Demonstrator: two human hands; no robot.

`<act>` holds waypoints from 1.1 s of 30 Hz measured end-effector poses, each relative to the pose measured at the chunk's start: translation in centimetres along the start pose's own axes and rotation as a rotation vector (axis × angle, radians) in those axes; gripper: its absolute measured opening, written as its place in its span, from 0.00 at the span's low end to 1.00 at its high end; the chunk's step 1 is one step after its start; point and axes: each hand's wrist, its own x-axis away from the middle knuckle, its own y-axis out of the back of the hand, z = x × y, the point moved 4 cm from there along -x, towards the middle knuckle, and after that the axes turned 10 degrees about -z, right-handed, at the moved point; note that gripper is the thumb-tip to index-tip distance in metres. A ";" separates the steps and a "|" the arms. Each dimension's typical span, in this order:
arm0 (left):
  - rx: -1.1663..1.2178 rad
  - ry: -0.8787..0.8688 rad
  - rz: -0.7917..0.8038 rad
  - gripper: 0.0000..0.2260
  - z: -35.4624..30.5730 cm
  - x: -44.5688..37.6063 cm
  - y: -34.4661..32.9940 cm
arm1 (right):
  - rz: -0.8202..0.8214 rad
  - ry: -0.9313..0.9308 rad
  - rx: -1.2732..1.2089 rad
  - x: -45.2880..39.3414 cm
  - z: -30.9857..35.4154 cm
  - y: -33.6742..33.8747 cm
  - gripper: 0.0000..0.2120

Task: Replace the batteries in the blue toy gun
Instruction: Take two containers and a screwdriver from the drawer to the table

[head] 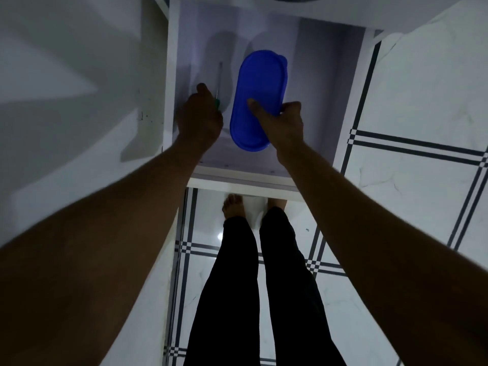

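White drawer [311, 83] open | blue container [257, 101] inside | tiled floor [412, 180]

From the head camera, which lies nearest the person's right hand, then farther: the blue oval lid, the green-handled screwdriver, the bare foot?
1. Blue oval plastic lid, gripped by the right hand.
2. Green-handled screwdriver, leftward, in the left hand.
3. Bare foot, down on the floor.

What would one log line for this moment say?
stage: fetching tools | left hand: grips green-handled screwdriver | right hand: holds blue oval container | place: open white drawer | toy gun: not in view
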 end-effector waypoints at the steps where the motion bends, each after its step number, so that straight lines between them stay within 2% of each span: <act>1: 0.041 0.008 0.027 0.17 0.0 0.4 0.3 | -0.030 0.011 0.002 -0.2 -0.1 -0.3 0.31; 4: 0.249 0.031 0.065 0.13 0.4 2.5 2.0 | -0.089 0.022 -0.091 -0.1 -0.4 -0.8 0.27; 8: 0.391 0.070 -0.021 0.13 0.9 6.5 6.1 | -0.077 -0.008 -0.224 1.1 0.1 -1.0 0.21; 11: 0.471 0.138 -0.091 0.12 1.6 9.3 8.6 | -0.081 -0.029 -0.269 3.0 0.9 0.8 0.23; 15: 0.550 0.118 -0.133 0.14 2.4 12.7 10.6 | 0.067 -0.046 -0.350 9.0 0.9 5.6 0.31; 19: 0.561 0.139 -0.179 0.13 3.5 16.3 12.1 | 0.320 -0.081 -0.331 16.2 -2.0 10.3 0.34; 23: 0.556 0.157 -0.166 0.12 5.0 19.2 11.8 | 0.465 -0.173 -0.137 19.8 -8.1 11.1 0.26; 24: 0.549 0.163 -0.148 0.12 5.5 19.7 11.5 | 0.478 -0.189 -0.084 19.7 -9.5 10.7 0.28; 25: 0.540 0.176 -0.126 0.12 5.8 20.2 11.1 | 0.486 -0.198 -0.047 19.3 -10.6 10.3 0.34; 28: 0.523 0.228 -0.074 0.13 6.7 21.3 10.1 | 0.497 -0.178 -0.002 17.1 -12.4 8.9 0.59; 31: 0.540 0.247 -0.073 0.13 6.8 22.0 9.5 | 0.485 -0.098 0.122 14.9 -11.9 7.6 0.71; 33: 0.543 0.240 -0.082 0.13 6.7 22.2 9.2 | 0.503 -0.084 0.196 13.7 -12.0 6.9 0.74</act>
